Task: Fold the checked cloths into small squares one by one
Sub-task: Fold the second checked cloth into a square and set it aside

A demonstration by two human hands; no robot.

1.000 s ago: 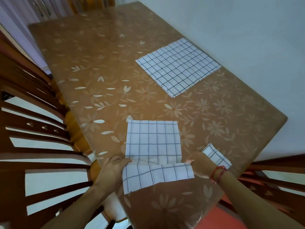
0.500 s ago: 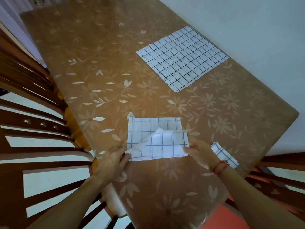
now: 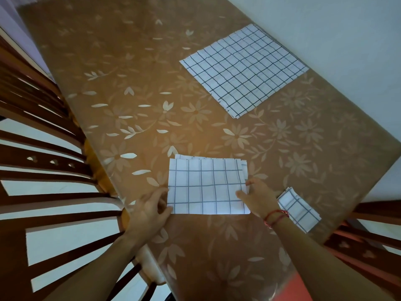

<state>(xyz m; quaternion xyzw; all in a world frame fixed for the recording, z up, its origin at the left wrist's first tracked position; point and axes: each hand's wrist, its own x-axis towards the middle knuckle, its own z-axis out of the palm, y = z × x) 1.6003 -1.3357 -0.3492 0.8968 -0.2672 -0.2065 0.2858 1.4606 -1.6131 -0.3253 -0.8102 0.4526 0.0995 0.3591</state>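
Note:
A white checked cloth (image 3: 206, 187), folded in half into a wide rectangle, lies flat near the table's front edge. Its layers are slightly offset along the far and right edges. My left hand (image 3: 149, 209) is at the cloth's near left edge, its fingertips touching the fabric. My right hand (image 3: 258, 196), with a red thread on the wrist, rests its thumb and fingers on the right edge. An unfolded checked cloth (image 3: 243, 68) lies spread out at the far right of the table. A small folded checked square (image 3: 299, 209) sits just right of my right wrist.
The table (image 3: 130, 61) has a glossy brown cover with a flower print. Wooden chair backs (image 3: 43, 148) line its left side, and another chair (image 3: 368, 235) stands at the near right. A pale wall runs along the right.
The near half of the cloth was lifted, carried away from me and laid over the far half. Both hands have let go of it and now sit at the side edges.

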